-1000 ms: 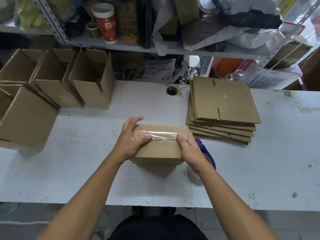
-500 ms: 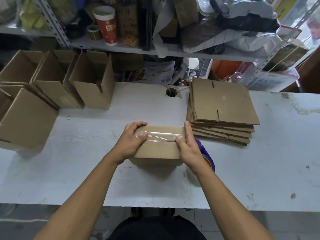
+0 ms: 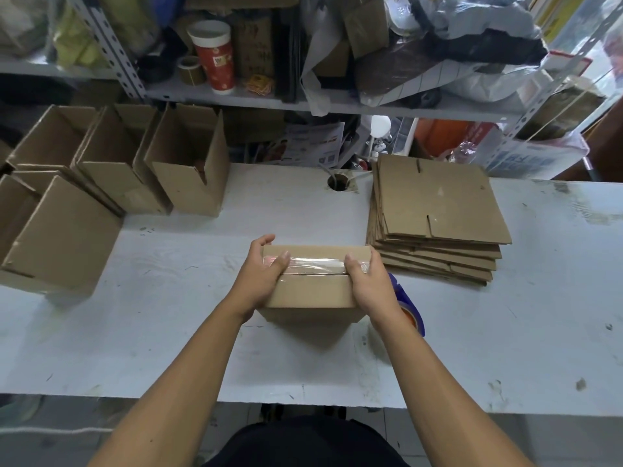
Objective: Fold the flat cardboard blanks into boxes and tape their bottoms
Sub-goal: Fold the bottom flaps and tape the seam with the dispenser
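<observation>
A small folded cardboard box (image 3: 312, 291) stands bottom-up on the white table (image 3: 505, 332), with a strip of clear tape (image 3: 317, 262) along its centre seam. My left hand (image 3: 261, 274) grips the box's left end, thumb pressed on the tape and fingers curled over the far edge. My right hand (image 3: 369, 284) grips the right end the same way, thumb on the tape. A blue tape dispenser (image 3: 409, 305) lies on the table just behind my right wrist, mostly hidden. A stack of flat cardboard blanks (image 3: 438, 210) lies to the right.
Several folded open boxes (image 3: 188, 163) stand and lean at the table's left and back left. A cable hole (image 3: 338, 182) sits in the table behind the box. A cluttered metal shelf (image 3: 236, 96) runs along the back, holding a red cup (image 3: 213, 55).
Both hands have shifted outward onto the box ends, fingers now wrapped over its edges. The thumbs still press on the tape. The box stays in place.
</observation>
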